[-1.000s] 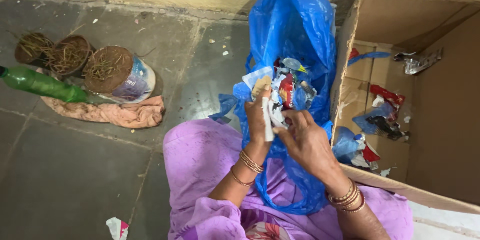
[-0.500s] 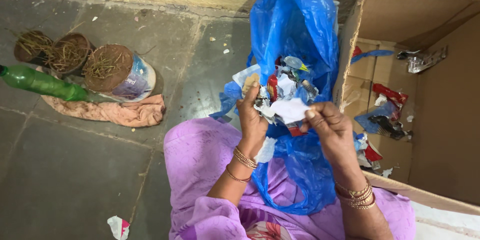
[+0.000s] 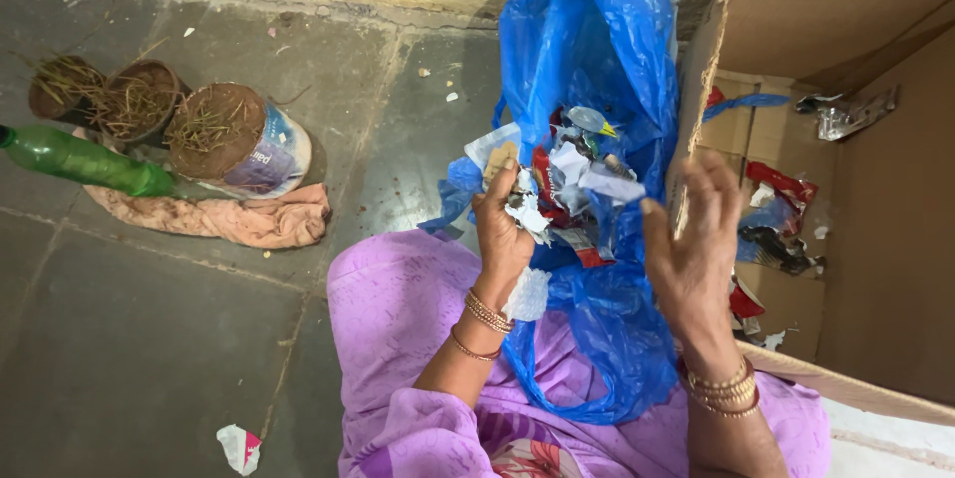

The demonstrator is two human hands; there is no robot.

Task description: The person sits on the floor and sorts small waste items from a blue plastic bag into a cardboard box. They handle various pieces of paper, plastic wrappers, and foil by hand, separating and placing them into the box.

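Left hand (image 3: 502,229) grip is clamped on a small wad of crumpled scraps (image 3: 524,209), white and silvery, thumb side up, held just in front of the mouth of the blue plastic bag (image 3: 587,40). Scraps sit at the bag's near edge, touching the pile of wrappers (image 3: 577,180) that fills the opening. A white paper piece (image 3: 528,295) lies below the left wrist against the bag.

Right hand (image 3: 691,249) grip is apart: fingers spread, palm facing the bag, holding nothing. It hovers between the bag and the near flap of the cardboard box (image 3: 875,229), blurred at the fingertips.

Bag stands upright on the person's lap, against purple cloth (image 3: 398,319), top peak leaning toward the wall. Bangles on both wrists.

Box is open, lying to the right of the bag, just beside it. Inside: red and blue wrappers (image 3: 771,224) on the floor of the box, a silvery foil piece (image 3: 846,115) further back.

Left on the stone floor (image 3: 149,339), well apart from the hands: three pots of soil and dry stems (image 3: 214,130), a green plastic bottle (image 3: 85,162) lying on its side, a pinkish rag (image 3: 219,219) under them. One loose white-and-red wrapper (image 3: 237,446) near the knee.
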